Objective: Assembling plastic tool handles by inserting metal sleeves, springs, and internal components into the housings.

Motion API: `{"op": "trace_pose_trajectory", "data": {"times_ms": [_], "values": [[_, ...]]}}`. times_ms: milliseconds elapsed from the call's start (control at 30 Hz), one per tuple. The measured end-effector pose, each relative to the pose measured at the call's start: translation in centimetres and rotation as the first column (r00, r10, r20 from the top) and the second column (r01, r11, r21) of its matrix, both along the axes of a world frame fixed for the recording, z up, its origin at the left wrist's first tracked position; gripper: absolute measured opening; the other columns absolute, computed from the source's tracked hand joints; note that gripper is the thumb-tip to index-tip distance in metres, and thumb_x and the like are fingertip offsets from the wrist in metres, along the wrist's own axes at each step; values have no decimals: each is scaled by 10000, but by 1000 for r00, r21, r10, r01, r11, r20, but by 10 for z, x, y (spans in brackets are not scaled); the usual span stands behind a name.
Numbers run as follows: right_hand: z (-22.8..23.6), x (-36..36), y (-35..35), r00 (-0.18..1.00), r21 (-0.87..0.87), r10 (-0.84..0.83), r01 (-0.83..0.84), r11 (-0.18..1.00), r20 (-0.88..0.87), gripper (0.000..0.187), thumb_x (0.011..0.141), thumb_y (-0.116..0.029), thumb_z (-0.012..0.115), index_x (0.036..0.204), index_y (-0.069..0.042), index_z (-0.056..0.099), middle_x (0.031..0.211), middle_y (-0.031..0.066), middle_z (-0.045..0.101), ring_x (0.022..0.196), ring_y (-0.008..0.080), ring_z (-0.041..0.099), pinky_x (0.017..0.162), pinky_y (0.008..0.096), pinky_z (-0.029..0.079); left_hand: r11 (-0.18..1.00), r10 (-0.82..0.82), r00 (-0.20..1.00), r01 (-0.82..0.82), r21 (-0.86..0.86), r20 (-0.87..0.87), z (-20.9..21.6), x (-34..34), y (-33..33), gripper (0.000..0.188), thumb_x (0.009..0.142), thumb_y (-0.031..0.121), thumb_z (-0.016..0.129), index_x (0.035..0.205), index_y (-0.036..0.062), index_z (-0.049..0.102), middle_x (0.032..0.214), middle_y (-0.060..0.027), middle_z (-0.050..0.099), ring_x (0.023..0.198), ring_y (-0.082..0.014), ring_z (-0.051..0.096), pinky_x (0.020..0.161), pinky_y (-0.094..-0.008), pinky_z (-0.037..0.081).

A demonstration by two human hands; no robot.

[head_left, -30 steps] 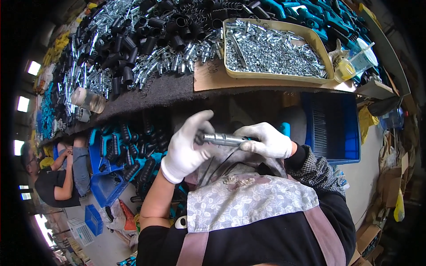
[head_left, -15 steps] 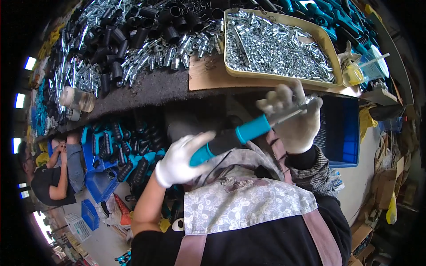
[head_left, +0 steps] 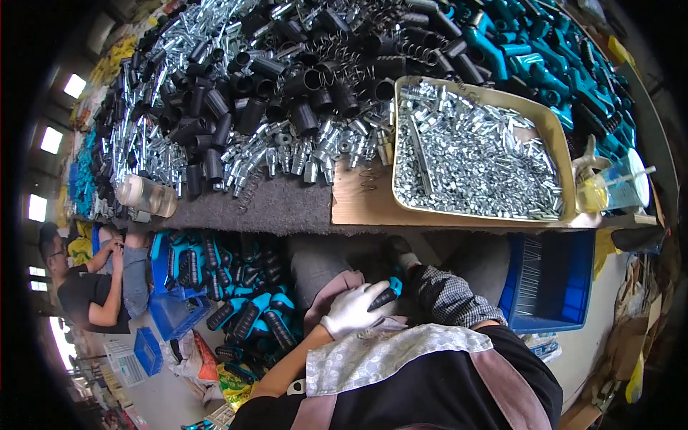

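Tool in hand, we sit at the bench, whose front edge lies beyond it, the tray farther forward and rightward. Our left hand is wrapped around the tool, hiding much of its length. Our right hand lies near but apart, forward in shadow; we cannot tell its grip. The tool's visible end slants forward and rightward, roughly toward that hand.

The white-gloved left hand hides part of a teal-and-black handle; beyond the black-and-white checked sleeve, the right hand is mostly lost in shadow at the near edge of the dark-grey surface, its grip unclear; far-corner teal tool bodies are cut off above
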State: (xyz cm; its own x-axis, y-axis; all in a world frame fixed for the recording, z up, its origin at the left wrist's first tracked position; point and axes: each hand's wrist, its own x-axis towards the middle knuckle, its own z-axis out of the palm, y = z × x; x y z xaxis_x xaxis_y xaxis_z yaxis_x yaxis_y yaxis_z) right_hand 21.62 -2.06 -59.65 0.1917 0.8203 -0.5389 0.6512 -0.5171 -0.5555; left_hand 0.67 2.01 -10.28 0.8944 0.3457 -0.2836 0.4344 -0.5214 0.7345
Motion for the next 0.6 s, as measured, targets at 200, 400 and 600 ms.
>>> {"op": "trace_pose_trajectory", "data": {"times_ms": [200,400,600], "values": [[-47,-49,-11,995,161,83,-72,984,-64,412,979,-302,503,1347,-149,609,1422,151,549,1312,322,516,1077,391,432,985,174,985,-175,-10,-18,-32,-17,5,569,868,444,639,1323,115,549,1084,-204,659,955,-409,660,826,-477,535],[-63,-32,-7,997,334,65,-46,941,-48,422,989,-313,490,1367,-159,595,1434,142,542,1317,313,515,1073,383,437,986,164,986,-161,48,-44,-21,6,11,513,862,363,684,1293,110,571,1115,-183,669,976,-379,665,833,-460,536],[-4,1,11,1000,393,-10,17,920,-20,426,995,-317,482,1381,-167,584,1439,138,538,1319,307,515,1070,379,440,968,240,970,-237,88,-31,-25,34,2,523,845,350,696,1292,106,579,1107,-196,679,977,-392,663,835,-468,537]]}}
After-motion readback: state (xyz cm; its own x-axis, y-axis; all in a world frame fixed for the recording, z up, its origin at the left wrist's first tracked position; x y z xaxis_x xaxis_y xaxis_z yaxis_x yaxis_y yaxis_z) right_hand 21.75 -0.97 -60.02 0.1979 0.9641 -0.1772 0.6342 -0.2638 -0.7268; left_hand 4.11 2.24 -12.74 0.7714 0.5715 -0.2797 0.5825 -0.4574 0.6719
